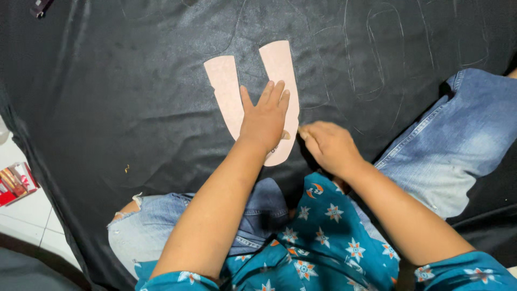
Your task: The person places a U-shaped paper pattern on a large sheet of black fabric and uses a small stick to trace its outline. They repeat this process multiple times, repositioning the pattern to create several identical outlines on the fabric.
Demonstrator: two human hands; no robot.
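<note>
While a red packet (15, 183) is lying on the white floor (32, 218) at the far left, black cloth (118, 102) is covering the work area, with the person's knees in jeans (463, 145) resting on it. The left hand (265, 119) is pressing flat, fingers together and extended, on a pink U-shaped template (230, 91) lying at the cloth's centre. Just to its right, the right hand (329, 144) is pinching closed at the template's lower right edge; what it is gripping cannot be told, and faint chalk outlines (379, 54) are showing further right.

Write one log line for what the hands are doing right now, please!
left hand: flat on pink U-shaped paper pattern | right hand: at pattern's right edge, held tool unclear | surface: black fabric with chalk outlines
</note>
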